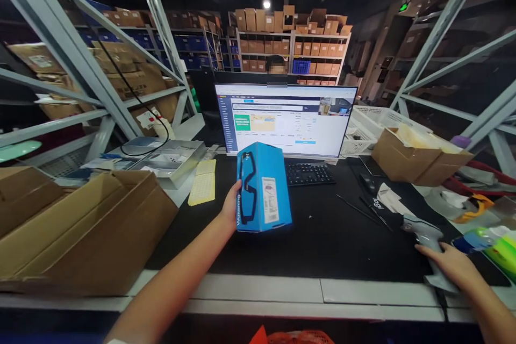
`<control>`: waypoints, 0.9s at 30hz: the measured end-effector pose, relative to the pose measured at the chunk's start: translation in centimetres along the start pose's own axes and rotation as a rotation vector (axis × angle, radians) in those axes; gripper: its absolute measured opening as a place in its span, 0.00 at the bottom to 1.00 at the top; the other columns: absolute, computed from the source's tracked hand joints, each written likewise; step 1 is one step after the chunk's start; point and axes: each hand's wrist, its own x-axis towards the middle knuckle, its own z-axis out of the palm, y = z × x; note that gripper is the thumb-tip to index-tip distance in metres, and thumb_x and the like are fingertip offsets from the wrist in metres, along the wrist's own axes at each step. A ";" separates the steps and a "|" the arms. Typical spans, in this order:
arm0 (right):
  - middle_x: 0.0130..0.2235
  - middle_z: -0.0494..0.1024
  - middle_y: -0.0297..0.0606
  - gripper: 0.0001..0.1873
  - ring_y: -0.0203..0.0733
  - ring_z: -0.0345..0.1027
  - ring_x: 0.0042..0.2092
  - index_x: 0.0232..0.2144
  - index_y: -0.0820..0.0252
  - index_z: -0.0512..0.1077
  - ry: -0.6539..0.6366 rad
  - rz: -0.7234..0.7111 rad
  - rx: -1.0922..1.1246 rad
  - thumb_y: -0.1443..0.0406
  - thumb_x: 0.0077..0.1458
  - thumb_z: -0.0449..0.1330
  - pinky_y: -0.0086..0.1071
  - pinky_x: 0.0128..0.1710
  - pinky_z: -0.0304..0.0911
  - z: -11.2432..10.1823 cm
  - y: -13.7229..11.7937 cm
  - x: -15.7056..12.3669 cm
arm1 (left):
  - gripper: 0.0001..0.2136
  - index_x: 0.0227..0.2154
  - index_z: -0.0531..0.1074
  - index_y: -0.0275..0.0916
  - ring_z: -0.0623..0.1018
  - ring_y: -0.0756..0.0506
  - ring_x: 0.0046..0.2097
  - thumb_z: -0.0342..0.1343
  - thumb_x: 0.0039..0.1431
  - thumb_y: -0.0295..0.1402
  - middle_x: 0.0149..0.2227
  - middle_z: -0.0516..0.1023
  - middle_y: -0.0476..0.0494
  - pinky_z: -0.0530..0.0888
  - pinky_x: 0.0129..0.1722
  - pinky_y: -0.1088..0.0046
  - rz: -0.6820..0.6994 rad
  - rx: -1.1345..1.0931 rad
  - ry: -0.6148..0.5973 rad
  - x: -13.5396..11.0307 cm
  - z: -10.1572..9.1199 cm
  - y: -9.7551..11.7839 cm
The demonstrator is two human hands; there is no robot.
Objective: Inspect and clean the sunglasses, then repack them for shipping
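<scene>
At the bottom edge sits a red object point(300, 337), perhaps a basket, though the frame cuts off too much of it to be sure. Just beyond, at the right, the person's right hand point(453, 266) is wrapped around the handle of a grey scanner point(425, 234) near the front of the black worktop point(314, 255). An open cardboard carton point(92, 236) stands at the left. Between them, the left hand point(231, 205) grasps a blue box point(278, 172) by its left side, with a white label point(270, 200) facing the person. The blue box is in front of the monitor point(290, 123), hiding part of the screen's lower edge. A yellow pad point(202, 183) lies left of it; the black keyboard point(312, 174) and a mouse point(367, 183) lie to its right. Behind the monitor, a person's head point(276, 59) shows before shelves point(292, 35) stacked with cartons.
</scene>
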 end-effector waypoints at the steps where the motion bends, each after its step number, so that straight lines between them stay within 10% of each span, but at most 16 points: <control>1: 0.24 0.73 0.49 0.23 0.69 0.72 0.30 0.20 0.45 0.63 -0.021 0.113 0.113 0.47 0.28 0.71 0.61 0.31 0.63 -0.1 -1.3 -0.9 | 0.30 0.56 0.71 0.33 0.76 0.28 0.57 0.57 0.57 0.50 0.52 0.80 0.30 0.63 0.63 0.43 0.007 -0.099 -0.005 -0.2 -0.9 -0.2; 7: 0.22 0.66 0.36 0.14 0.44 0.61 0.22 0.33 0.50 0.73 -0.615 0.232 0.819 0.54 0.44 0.68 0.40 0.21 0.55 -0.1 -13.0 -9.8 | 0.25 0.49 0.76 0.35 0.80 0.31 0.52 0.53 0.60 0.49 0.46 0.83 0.34 0.62 0.64 0.45 0.018 -0.263 0.036 -0.7 -4.9 -1.5; 12: 0.22 0.69 0.31 0.26 0.37 0.61 0.24 0.44 0.62 0.74 -0.892 0.117 0.738 0.55 0.45 0.70 0.33 0.26 0.56 2.4 -21.4 -17.6 | 0.25 0.50 0.76 0.34 0.78 0.29 0.56 0.56 0.58 0.48 0.46 0.83 0.32 0.61 0.64 0.41 0.017 -0.156 0.179 -0.5 -5.5 -3.1; 17: 0.22 0.71 0.30 0.16 0.35 0.63 0.23 0.38 0.63 0.73 -1.112 0.114 0.611 0.61 0.45 0.64 0.31 0.26 0.58 3.4 -24.2 -19.7 | 0.22 0.51 0.75 0.37 0.81 0.30 0.51 0.60 0.56 0.43 0.44 0.84 0.36 0.65 0.62 0.41 0.125 -0.052 0.330 -0.7 -4.5 -3.9; 23: 0.24 0.75 0.31 0.15 0.37 0.66 0.22 0.38 0.60 0.67 -0.981 0.163 0.503 0.60 0.49 0.61 0.31 0.25 0.60 5.4 -23.3 -16.6 | 0.21 0.52 0.75 0.35 0.81 0.31 0.50 0.53 0.61 0.41 0.39 0.85 0.37 0.68 0.61 0.45 0.081 -0.118 0.500 -0.9 -3.6 -3.1; 27: 0.32 0.79 0.39 0.19 0.44 0.72 0.30 0.34 0.60 0.71 -0.759 -0.058 0.337 0.50 0.53 0.61 0.34 0.30 0.63 7.5 -21.0 -14.4 | 0.21 0.56 0.74 0.37 0.80 0.33 0.53 0.48 0.65 0.40 0.37 0.86 0.40 0.70 0.61 0.46 0.088 -0.173 0.593 -0.9 -2.5 -2.6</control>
